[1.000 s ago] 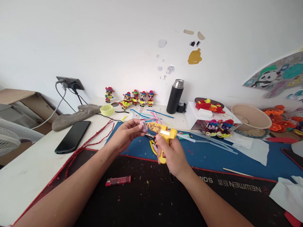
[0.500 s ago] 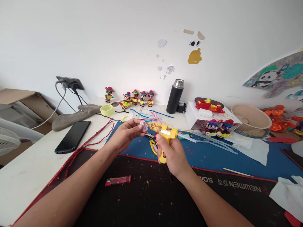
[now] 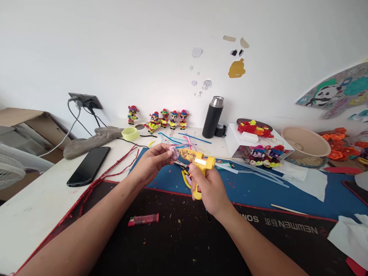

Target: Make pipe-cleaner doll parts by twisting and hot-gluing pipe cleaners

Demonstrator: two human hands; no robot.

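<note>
My right hand [image 3: 211,186] is wrapped round the grip of a yellow hot glue gun [image 3: 198,161], with a clear glue stick [image 3: 227,168] poking out of its back end. Its brown-stained front points left at a small pale purple fuzzy piece [image 3: 174,153], which my left hand [image 3: 153,163] pinches between thumb and fingers. The nozzle is very near this piece; whether they touch I cannot tell. Beneath the gun, yellow-handled scissors or pliers [image 3: 186,179] lie partly hidden on the blue mat [image 3: 166,180].
A red lighter [image 3: 143,219] lies on the black mat. At left are a phone [image 3: 89,166] and red fuzzy stems [image 3: 92,188]. Along the wall stand small figurines [image 3: 173,120] and a black thermos [image 3: 213,117]. Spare glue sticks [image 3: 264,176] and a white box [image 3: 234,142] are at right.
Almost nothing differs. The purple piece has turned slightly in my left fingers, and the glue gun has shifted a touch to the left and down.
</note>
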